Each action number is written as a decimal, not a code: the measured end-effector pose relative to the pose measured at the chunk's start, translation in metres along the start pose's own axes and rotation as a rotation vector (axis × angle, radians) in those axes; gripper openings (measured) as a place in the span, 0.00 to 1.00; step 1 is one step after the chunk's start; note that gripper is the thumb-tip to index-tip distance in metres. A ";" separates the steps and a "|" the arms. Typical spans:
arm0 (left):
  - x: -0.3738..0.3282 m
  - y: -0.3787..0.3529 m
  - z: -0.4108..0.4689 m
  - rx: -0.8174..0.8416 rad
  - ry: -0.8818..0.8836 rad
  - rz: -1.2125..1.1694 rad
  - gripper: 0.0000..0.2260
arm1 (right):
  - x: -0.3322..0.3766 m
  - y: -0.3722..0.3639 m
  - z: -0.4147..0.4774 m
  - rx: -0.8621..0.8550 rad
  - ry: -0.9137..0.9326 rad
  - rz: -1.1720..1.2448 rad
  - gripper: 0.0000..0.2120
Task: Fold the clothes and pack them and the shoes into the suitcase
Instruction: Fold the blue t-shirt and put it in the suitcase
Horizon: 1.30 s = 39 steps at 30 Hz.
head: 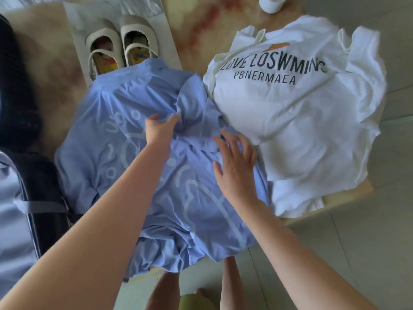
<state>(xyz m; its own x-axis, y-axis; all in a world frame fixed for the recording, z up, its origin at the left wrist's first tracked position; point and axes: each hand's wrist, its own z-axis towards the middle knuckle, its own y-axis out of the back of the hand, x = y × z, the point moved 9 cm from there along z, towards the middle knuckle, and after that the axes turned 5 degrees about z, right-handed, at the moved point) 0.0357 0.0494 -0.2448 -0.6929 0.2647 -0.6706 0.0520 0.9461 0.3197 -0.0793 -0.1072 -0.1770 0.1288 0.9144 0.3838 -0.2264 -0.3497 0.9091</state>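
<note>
Blue shirt (125,135): thin, soft, pale line print; spread mid-table (196,30), hem draped over near edge. Sleeve fold pinched by left hand (159,127); right hand (237,166) pressed flat, fingers spread. Crumpled white T-shirt (301,121) touching at right; shoes (120,48) beyond; suitcase (44,198) at left.

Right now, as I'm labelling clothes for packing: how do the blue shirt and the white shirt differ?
The blue shirt carries pale line drawings; the white shirt has dark printed lettering. The blue shirt is in hand, with the left hand pinching a fold and the right hand flat on it; the white shirt lies untouched. Both are rumpled and not yet folded, lying side by side.
</note>
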 end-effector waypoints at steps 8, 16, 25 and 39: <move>-0.040 -0.027 -0.001 0.307 0.121 -0.329 0.04 | 0.030 -0.016 0.069 0.017 0.121 -0.096 0.41; -0.097 -0.051 -0.015 0.469 0.046 -0.525 0.05 | 0.020 0.038 0.117 -0.292 -0.055 0.051 0.06; -0.110 -0.047 -0.013 0.542 0.003 -0.559 0.03 | -0.041 0.097 0.163 -0.272 -0.263 -0.096 0.17; -0.071 -0.083 -0.031 0.453 0.002 -0.157 0.13 | -0.041 0.082 0.178 -0.013 -0.101 -0.071 0.26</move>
<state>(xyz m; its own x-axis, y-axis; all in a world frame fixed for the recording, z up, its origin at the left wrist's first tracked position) 0.0584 -0.0538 -0.2031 -0.7188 0.1119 -0.6862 0.2541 0.9610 -0.1094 0.0686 -0.2095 -0.0897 0.2412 0.9115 0.3333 -0.2255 -0.2814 0.9327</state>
